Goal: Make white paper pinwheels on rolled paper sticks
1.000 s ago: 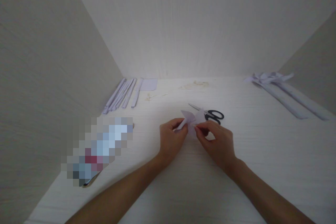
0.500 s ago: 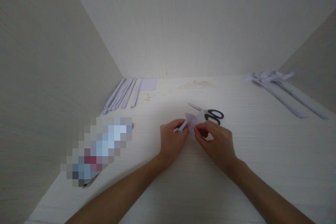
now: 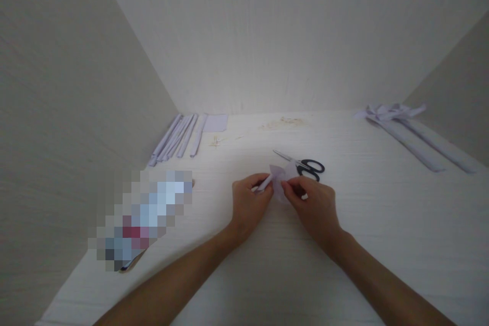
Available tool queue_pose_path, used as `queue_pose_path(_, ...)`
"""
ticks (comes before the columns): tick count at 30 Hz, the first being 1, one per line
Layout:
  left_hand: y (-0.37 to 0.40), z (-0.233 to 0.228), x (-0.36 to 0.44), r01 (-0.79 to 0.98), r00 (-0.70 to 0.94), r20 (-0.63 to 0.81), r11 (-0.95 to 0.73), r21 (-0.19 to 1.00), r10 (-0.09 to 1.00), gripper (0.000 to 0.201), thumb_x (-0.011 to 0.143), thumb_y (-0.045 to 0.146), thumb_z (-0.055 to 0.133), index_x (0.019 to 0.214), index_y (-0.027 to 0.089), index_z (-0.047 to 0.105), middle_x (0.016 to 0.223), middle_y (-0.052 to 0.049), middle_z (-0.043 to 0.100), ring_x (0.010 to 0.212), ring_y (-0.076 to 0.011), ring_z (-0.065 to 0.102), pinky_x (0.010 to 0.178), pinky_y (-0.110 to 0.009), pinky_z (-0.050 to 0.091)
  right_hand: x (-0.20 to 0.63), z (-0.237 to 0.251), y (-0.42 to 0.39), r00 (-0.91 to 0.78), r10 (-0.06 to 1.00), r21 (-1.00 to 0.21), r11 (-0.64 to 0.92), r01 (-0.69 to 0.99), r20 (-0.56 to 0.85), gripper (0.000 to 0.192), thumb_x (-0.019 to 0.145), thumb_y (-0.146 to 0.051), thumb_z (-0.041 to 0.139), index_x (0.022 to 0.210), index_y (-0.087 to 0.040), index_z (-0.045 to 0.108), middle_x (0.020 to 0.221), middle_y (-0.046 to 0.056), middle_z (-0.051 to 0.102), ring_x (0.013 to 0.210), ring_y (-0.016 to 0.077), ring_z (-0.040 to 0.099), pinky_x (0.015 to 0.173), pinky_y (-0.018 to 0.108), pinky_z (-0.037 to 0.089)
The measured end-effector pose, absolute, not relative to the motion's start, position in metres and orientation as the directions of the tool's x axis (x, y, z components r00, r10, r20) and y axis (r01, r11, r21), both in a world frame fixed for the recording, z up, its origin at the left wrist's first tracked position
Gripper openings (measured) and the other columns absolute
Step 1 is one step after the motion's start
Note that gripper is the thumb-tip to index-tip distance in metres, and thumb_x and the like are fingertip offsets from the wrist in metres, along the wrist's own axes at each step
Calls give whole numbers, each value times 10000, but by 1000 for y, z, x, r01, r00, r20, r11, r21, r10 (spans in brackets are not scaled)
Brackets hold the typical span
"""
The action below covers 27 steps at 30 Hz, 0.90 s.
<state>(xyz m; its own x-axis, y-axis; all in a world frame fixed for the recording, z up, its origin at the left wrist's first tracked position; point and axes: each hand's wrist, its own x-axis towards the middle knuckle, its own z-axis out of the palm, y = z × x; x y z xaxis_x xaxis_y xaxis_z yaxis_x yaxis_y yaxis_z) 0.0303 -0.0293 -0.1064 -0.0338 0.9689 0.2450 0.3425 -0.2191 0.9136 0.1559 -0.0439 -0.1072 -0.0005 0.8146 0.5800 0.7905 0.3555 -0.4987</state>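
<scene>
Both hands meet mid-table: the left hand [image 3: 250, 202] pinches the stem end of a small folded paper piece [image 3: 280, 179], the right hand [image 3: 315, 204] grips its other side. Too hard a tug could tear it (thin paper). One pair of scissors [image 3: 305, 165] just beyond; roughly five folded strips [image 3: 179, 137] far left.

A pale, wood-grained table top [image 3: 382, 224] is boxed in by three plain panels of the same light finish: a back wall [image 3: 290, 35], a left wall [image 3: 64, 112] and a right wall [image 3: 458, 86] that slant outward toward the viewer. Light falls brightest on the middle of the table near the back wall, while the side walls sit in duller, greyer shade.
</scene>
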Motion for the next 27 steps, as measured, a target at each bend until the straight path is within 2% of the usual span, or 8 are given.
queue_pose_path(8,-27,-109,30,310,-43,245,-220,925,969,177,625,121,512,720,155,657,689,-2,664,643,-131,601,625,-225,471,158,-107,-44,-119,783,-457,470,755,610,99,741,-175,500,680,-152,575,606,16,599,543,105,542,541,203,409)
queue_pose_path(15,-28,-109,31,328,-28,255,-232,916,966,173,620,116,524,718,161,659,679,0,665,639,-125,600,634,-218,466,156,-112,-43,-71,800,-429,392,814,596,221,744,-242,520,546,-149,555,471,-3,552,422,95,494,447,204,356)
queue_pose_path(21,-27,-109,30,326,-44,263,-234,916,964,168,626,118,519,720,144,656,682,-10,663,641,-126,598,630,-215,465,157,-112,-41,-110,797,-460,448,767,594,122,740,-195,509,662,-154,593,586,14,612,523,110,550,522,206,408)
queue_pose_path(27,-31,-108,31,389,-6,310,-284,876,951,184,625,116,518,732,167,660,684,-2,665,639,-126,600,628,-215,465,158,-110,-43,-72,798,-424,392,816,599,199,746,-255,513,590,-149,576,501,8,579,451,107,518,471,212,372)
